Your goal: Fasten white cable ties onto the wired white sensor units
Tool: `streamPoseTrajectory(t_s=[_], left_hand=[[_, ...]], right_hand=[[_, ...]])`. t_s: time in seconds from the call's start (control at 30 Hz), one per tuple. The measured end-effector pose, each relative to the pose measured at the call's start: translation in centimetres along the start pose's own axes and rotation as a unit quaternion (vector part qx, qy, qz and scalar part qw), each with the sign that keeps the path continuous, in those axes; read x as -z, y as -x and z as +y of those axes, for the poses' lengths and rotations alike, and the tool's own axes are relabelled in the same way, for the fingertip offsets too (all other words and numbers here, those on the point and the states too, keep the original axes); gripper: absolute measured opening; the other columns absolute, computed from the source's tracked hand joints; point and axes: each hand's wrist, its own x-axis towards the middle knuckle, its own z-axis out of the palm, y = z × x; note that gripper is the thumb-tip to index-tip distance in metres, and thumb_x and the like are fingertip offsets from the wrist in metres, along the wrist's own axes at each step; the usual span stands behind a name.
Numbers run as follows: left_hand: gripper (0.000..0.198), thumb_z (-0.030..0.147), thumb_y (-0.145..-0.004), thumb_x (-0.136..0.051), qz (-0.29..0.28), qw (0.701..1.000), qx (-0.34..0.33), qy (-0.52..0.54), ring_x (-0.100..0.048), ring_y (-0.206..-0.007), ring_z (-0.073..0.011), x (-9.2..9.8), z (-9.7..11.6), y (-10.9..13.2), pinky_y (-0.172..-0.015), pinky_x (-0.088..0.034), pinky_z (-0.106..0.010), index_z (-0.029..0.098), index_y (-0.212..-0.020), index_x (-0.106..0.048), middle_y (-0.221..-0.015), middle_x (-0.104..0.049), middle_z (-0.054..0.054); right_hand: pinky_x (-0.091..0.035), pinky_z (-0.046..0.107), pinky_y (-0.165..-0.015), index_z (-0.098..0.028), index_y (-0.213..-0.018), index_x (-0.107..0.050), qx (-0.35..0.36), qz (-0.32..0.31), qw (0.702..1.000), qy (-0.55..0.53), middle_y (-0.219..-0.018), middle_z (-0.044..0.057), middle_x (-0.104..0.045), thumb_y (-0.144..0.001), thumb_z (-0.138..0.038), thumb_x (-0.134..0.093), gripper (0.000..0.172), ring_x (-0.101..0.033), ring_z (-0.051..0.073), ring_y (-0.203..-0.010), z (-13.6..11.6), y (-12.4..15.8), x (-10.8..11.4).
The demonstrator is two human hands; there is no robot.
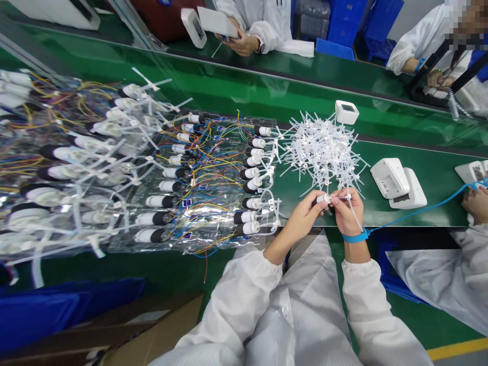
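Note:
Near the front edge of the green bench, my left hand is closed around a small white-and-black motor pump. My right hand pinches a piece of clear tubing with a white connector, close against the pump's white end. Whether the tube is seated on the pump is hidden by my fingers. Just beyond both hands lies a loose pile of clear tube pieces with white connectors. To my left, similar pumps with tubes attached lie in a row on clear plastic trays, their coloured wires trailing.
More pumps and wires are heaped at far left. White device housings sit to the right, another behind the pile. A blue cord runs from my right wristband. Co-workers' hands work across the bench and at right.

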Motion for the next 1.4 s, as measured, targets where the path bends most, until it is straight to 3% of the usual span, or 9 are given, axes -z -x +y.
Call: streamPoseTrajectory(t_s=[0.3, 0.73, 1.13, 1.33, 1.4], left_hand=[[0.026, 0.047, -0.104, -0.066, 0.001, 1.0, -0.004, -0.029, -0.063, -0.081, -0.019, 0.0, -0.1, 0.1, -0.078, -0.052, -0.029, 0.022, -0.112, -0.071, -0.095, -0.071, -0.003], [0.013, 0.035, -0.103, -0.064, 0.026, 0.995, -0.02, -0.094, -0.063, -0.079, -0.0182, -0.2, 0.5, 0.4, -0.08, -0.049, -0.028, 0.023, -0.108, -0.069, -0.091, -0.071, 0.0], [0.016, 0.034, -0.105, -0.059, 0.009, 0.987, -0.021, -0.158, -0.063, -0.083, -0.0183, 0.1, 1.0, 0.3, -0.083, -0.049, -0.029, 0.021, -0.11, -0.066, -0.094, -0.07, -0.001], [0.017, 0.034, -0.105, -0.061, -0.012, 0.983, -0.071, -0.171, -0.068, -0.097, -0.0214, 0.0, 0.9, 0.3, -0.09, -0.051, -0.03, 0.021, -0.111, -0.069, -0.106, -0.075, -0.004], [0.018, 0.035, -0.105, -0.062, -0.015, 0.983, -0.074, -0.168, -0.069, -0.098, -0.0217, 0.0, 0.9, 0.4, -0.091, -0.052, -0.03, 0.021, -0.113, -0.07, -0.107, -0.076, -0.004]], right_hand=[[-0.055, 0.033, -0.067, -0.029, -0.092, -0.055, -0.004, -0.003, 1.0, 0.014, -0.084, -0.002, -0.069, -0.082, -0.043, -0.093, 0.042, -0.061, 0.018, -0.071, 0.1, -0.1, 0.2], [-0.059, 0.04, -0.083, -0.029, -0.091, -0.061, 0.002, 0.002, 0.999, 0.034, -0.088, 0.0, -0.075, -0.081, -0.04, -0.094, 0.036, -0.07, 0.023, -0.085, 0.2, 0.0, 0.8], [-0.061, 0.039, -0.091, -0.028, -0.107, -0.073, 0.035, 0.006, 0.996, 0.087, -0.09, -0.001, -0.082, -0.084, -0.038, -0.096, 0.033, -0.077, 0.021, -0.082, 1.1, 0.1, 2.1], [-0.061, 0.041, -0.095, -0.031, -0.127, -0.076, 0.053, -0.024, 0.989, 0.137, -0.092, -0.001, -0.082, -0.088, -0.034, -0.092, 0.042, -0.077, 0.023, -0.089, 1.1, 0.4, 3.7], [-0.061, 0.04, -0.091, -0.03, -0.122, -0.078, 0.043, -0.027, 0.988, 0.144, -0.094, 0.001, -0.082, -0.09, -0.034, -0.089, 0.034, -0.077, 0.023, -0.089, 0.9, 0.5, 3.8]])
